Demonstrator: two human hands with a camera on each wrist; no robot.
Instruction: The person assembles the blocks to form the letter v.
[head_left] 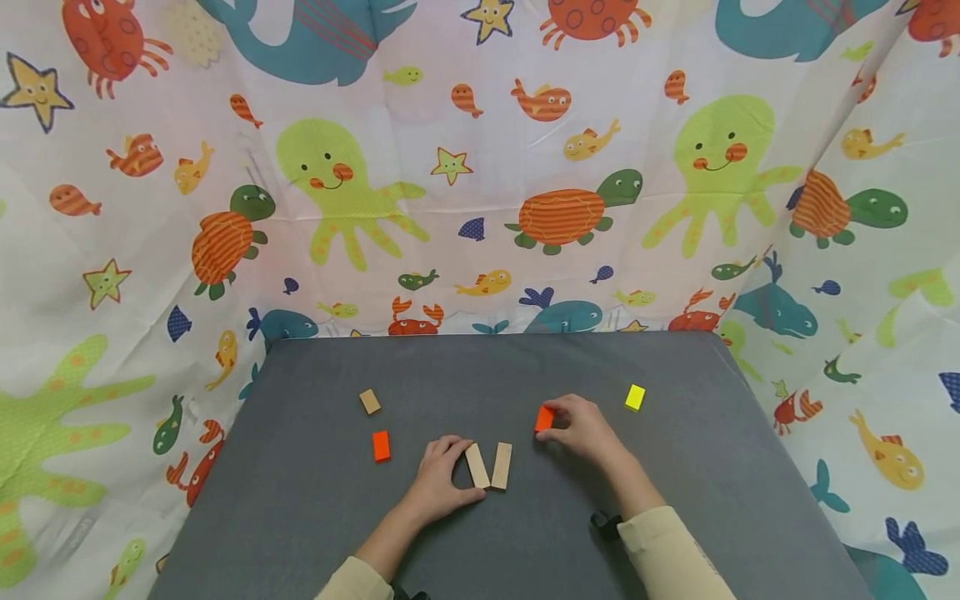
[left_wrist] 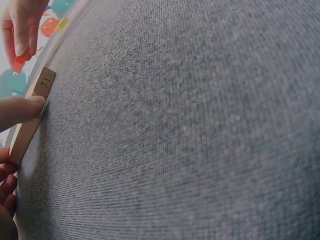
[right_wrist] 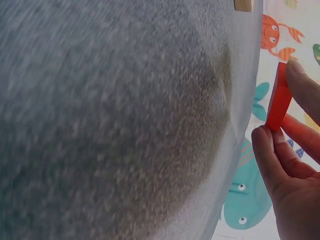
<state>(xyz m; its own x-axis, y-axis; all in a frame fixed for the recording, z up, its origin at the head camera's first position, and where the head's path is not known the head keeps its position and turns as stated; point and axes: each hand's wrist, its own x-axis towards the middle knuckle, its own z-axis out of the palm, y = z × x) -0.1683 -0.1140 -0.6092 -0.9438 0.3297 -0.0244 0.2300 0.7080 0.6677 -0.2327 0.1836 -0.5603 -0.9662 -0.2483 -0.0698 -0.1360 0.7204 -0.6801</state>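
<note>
My left hand (head_left: 441, 482) pinches a plain wooden block (head_left: 477, 466), thumb at its near end and forefinger at its far end. In the left wrist view the number 71 shows on a wooden block (left_wrist: 46, 79) by the thumb. A second wooden block (head_left: 502, 466) lies just right of the held one, their near ends close together and far ends spread apart. My right hand (head_left: 583, 427) grips a red-orange block (right_wrist: 281, 99) between thumb and fingertips, raised over the table in the right wrist view.
On the grey table (head_left: 300, 517), a small wooden block (head_left: 370, 402) and another red-orange block (head_left: 382, 446) lie to the left. A yellow block (head_left: 634, 397) lies beyond my right hand. A curtain with printed sea animals (head_left: 480, 167) hangs behind and along the sides.
</note>
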